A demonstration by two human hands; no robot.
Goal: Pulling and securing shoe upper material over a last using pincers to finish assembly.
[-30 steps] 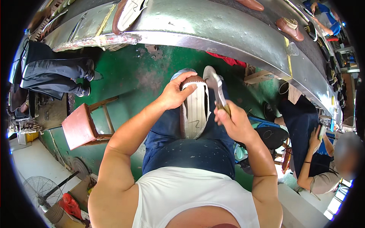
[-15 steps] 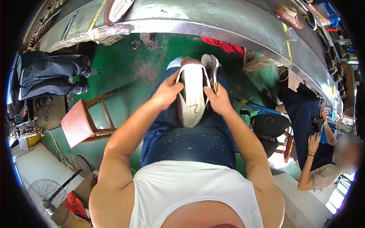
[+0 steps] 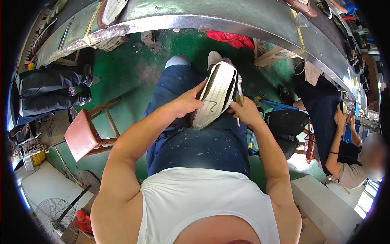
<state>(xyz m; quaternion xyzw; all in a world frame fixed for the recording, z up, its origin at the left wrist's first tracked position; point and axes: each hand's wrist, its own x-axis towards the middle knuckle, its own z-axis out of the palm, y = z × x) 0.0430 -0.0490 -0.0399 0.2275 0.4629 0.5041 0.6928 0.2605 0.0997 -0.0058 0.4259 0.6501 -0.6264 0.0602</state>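
Observation:
A brown shoe [image 3: 217, 93] lies sole side up across my thighs, its pale underside showing with a dark mark drawn on it. Its toe points away and tilts to the right. My left hand [image 3: 189, 101] is closed on the shoe's left edge, thumb on the underside and fingers out of sight beneath. At the shoe's right edge, my right hand [image 3: 246, 112] is closed round a slim metal tool that looks like pincers [image 3: 239, 84]. The tool's head stands up beside the shoe; its jaws do not show clearly.
A metal-edged workbench [image 3: 170, 22] curves across the far side, with another brown-and-white shoe [image 3: 111, 12] on it. A red-seated wooden stool [image 3: 82, 134] stands left. To the right are a black bag [image 3: 287, 130] and a seated co-worker [image 3: 343, 162]. A fan [image 3: 55, 213] stands lower left.
The shoe has turned clockwise, its toe swinging right. My right hand has moved slightly right and nearer, and the tool now stands along the shoe's right edge.

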